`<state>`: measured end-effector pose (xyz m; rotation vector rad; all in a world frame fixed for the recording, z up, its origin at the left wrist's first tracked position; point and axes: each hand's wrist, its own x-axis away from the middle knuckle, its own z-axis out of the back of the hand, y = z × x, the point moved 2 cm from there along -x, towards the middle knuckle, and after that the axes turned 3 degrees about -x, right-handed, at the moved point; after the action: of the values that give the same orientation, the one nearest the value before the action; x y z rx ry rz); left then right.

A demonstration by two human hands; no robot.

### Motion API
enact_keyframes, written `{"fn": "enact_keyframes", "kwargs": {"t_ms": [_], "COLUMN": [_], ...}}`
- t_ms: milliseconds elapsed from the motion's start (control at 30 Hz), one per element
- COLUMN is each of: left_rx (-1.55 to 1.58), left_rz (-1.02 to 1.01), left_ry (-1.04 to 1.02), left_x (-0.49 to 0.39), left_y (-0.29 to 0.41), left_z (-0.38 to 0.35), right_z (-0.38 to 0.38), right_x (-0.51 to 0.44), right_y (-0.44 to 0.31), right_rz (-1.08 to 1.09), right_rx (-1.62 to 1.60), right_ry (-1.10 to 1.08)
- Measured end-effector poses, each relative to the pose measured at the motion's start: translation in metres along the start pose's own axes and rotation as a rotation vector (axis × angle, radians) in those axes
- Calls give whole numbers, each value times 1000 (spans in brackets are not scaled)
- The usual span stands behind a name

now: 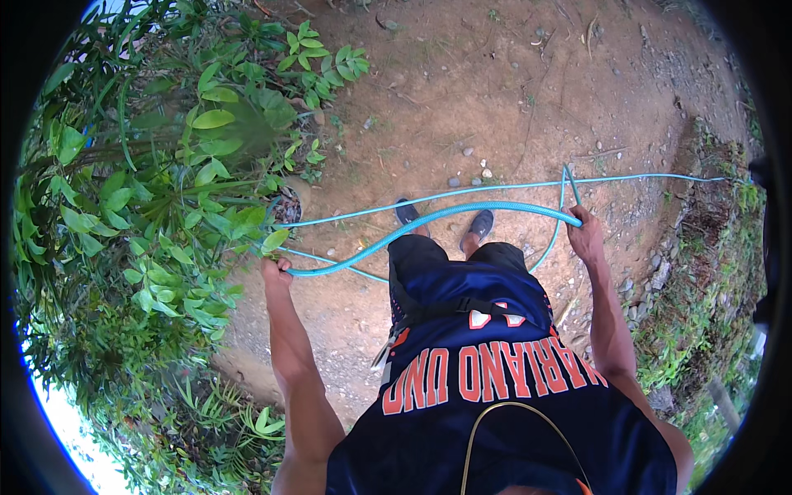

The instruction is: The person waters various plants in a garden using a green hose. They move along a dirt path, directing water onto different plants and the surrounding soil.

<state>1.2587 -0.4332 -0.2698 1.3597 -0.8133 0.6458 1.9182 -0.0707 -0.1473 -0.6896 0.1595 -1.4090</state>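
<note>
A teal braided garden hose (433,216) bows across in front of my legs between my two hands. My left hand (276,271), at the edge of the leafy shrubs, is closed around one part of it. On the other side, my right hand (584,228) grips the hose, which makes a sharp bend just beyond the fist and hangs down toward the ground. More of the same hose runs over the dirt past my feet, from the shrubs to the grassy bank. Leaves hide part of the hose beyond my left hand.
Dense green shrubs (210,204) fill the left side, with a plant pot (296,201) partly under them. Bare dirt (445,111) with scattered pebbles lies ahead. At the right rises a grassy bank (699,297) edged with stones.
</note>
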Motion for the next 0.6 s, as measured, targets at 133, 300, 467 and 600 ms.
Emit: {"fn": "enact_keyframes", "kwargs": {"t_ms": [133, 300, 467, 600], "left_rx": [-63, -105, -113, -109], "left_rz": [-76, -109, -89, -93], "left_ry": [-31, -10, 49, 71], "left_x": [4, 2, 8, 14], "left_y": [1, 8, 8, 5], "left_z": [-11, -19, -24, -24], "right_z": [5, 8, 9, 9], "right_x": [-2, -1, -1, 0], "right_y": [8, 9, 13, 11], "right_rz": [13, 36, 3, -8], "right_rx": [10, 6, 35, 18], "right_ry": [-22, -13, -29, -13]}}
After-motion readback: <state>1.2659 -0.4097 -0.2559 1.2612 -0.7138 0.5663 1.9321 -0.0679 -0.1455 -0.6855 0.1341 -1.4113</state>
